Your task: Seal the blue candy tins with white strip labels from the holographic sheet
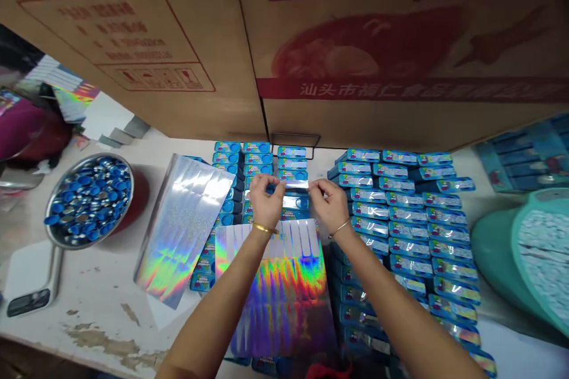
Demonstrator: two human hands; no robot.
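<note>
In the head view, the left hand (265, 202) and right hand (331, 207) each pinch an end of 1 silvery strip (294, 184), holding it level between the fingertips, over the middle column of blue cases. Progress looks partial: many cases in the right-hand block (409, 231) appear to carry shiny strips, while the cases at far left (227, 158) show uncovered blue tops and seem to be left to do. The near sheet (284, 320) has rows of strip shapes, so plenty seems to remain. The strip itself is narrow, straight and glossy, with a bright reflection; any print is too small to read.
</note>
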